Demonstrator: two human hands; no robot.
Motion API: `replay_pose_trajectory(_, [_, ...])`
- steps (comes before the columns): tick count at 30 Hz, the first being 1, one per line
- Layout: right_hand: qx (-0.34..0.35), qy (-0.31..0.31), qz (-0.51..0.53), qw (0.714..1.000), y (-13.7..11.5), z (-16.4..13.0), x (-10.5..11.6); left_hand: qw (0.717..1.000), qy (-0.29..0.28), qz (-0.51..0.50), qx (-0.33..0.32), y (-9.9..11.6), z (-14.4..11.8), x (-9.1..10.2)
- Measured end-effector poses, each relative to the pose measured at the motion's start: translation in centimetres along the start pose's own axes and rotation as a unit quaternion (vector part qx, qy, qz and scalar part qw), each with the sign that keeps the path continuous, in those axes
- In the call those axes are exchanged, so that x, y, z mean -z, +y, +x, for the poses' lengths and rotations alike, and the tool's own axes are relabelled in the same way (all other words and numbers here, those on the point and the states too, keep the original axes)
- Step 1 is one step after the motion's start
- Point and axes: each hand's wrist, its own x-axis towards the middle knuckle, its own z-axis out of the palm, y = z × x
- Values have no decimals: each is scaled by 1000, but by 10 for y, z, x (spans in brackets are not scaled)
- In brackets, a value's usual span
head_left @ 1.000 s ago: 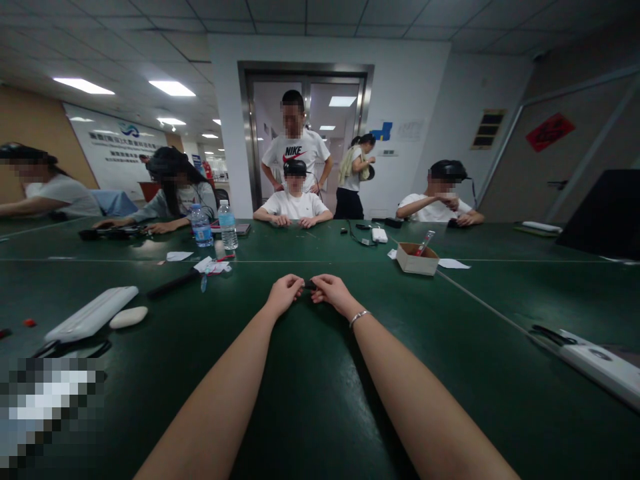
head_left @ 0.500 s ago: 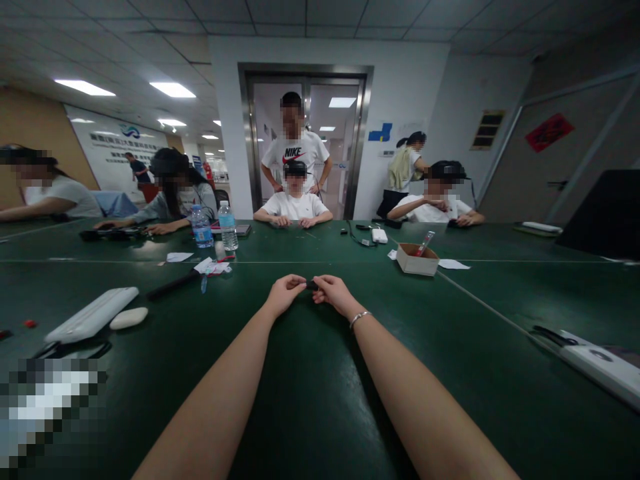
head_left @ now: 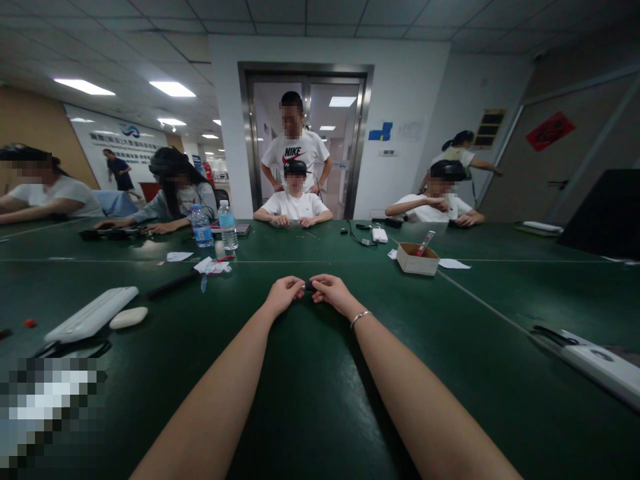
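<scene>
Ahead of me, just above the green table [head_left: 320, 360], my left hand [head_left: 285, 293] and my right hand [head_left: 331, 293] meet at a small black object [head_left: 309, 286]. A bright, silvery bit shows at its left end, where the left fingertips pinch it. The thumb and fingers of the right hand are closed on its black right end. Its exact kind is too small to make out, and the fingers hide part of it. A silver bracelet [head_left: 361, 320] circles my right wrist.
A cardboard box [head_left: 418, 264] stands to the right beyond my hands. Water bottles [head_left: 227, 227] and papers [head_left: 213, 266] are ahead left. Nearer left lie a pale pouch [head_left: 93, 313] and a white oval case [head_left: 129, 318]. A white device [head_left: 600, 363] lies right. Several people sit opposite.
My hands have barely moved; a silvery end of the black object now shows by the left fingertips. In the background, one person moved right towards the door, and another walker shifted left.
</scene>
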Motion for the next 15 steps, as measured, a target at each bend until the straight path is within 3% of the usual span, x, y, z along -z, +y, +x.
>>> replay_pose_trajectory(15, [8,-35,11,999,-2,-3,2,998,7,29,54,-2,3,-1])
